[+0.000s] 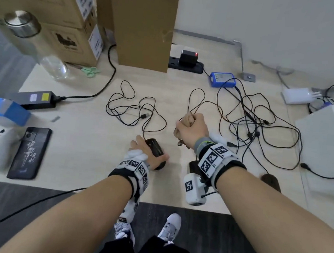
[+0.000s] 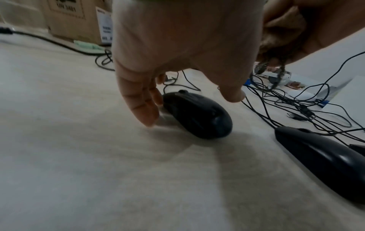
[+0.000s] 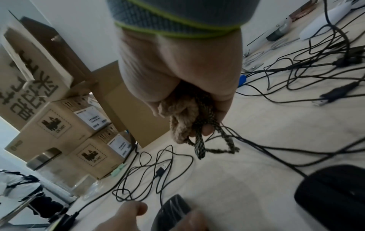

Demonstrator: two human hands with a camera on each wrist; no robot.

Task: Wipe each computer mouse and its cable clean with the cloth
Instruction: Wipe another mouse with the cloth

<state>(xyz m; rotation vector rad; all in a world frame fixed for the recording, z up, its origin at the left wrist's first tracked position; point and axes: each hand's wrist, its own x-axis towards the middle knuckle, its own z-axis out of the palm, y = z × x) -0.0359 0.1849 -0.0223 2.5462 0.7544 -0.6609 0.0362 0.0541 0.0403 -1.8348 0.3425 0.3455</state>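
A black mouse [image 1: 154, 147] [image 2: 197, 115] [image 3: 173, 209] lies near the table's front edge. My left hand [image 1: 149, 152] [image 2: 191, 111] is spread over it, straight fingers [image 2: 142, 106] down its left side, thumb on the right. Its thin black cable [image 1: 135, 107] loops behind. My right hand [image 1: 190, 124] [image 3: 189, 121] is a fist gripping a bunched tan cloth [image 3: 177, 115] with braided dark strands, and a thin black cable [image 1: 193, 96] runs through that fist. A second black mouse [image 2: 320, 156] [image 3: 333, 192] lies below my right wrist.
Cardboard boxes [image 1: 66, 16] and a clear bottle [image 1: 34, 42] stand at the back left. A phone [image 1: 29, 152] and power brick [image 1: 37, 99] lie left. A tangle of cables [image 1: 262, 130], a blue device [image 1: 223, 80] and a white box [image 1: 326, 144] fill the right.
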